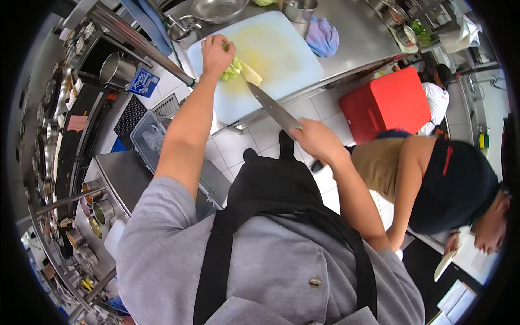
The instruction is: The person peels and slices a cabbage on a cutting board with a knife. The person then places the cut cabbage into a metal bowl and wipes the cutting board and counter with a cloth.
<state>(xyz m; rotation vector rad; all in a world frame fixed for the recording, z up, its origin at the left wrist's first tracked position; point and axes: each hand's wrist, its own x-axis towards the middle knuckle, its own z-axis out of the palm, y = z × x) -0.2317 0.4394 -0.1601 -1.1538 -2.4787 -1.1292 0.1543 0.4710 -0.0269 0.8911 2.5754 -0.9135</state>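
A white cutting board with yellow stains lies on the steel counter. On its left part is a piece of pale green lettuce, with its whitish stem end toward the right. My left hand is closed over the top of the lettuce, fingers curled. My right hand grips the handle of a large knife in front of the board. The blade points up and left, its tip at the board's front part, just below the stem end. The fingers hide most of the handle.
Behind the board are a metal bowl, a steel pot and a blue-purple cloth. A red bin stands right of the counter. One person bends close on my right; another is beyond the bin.
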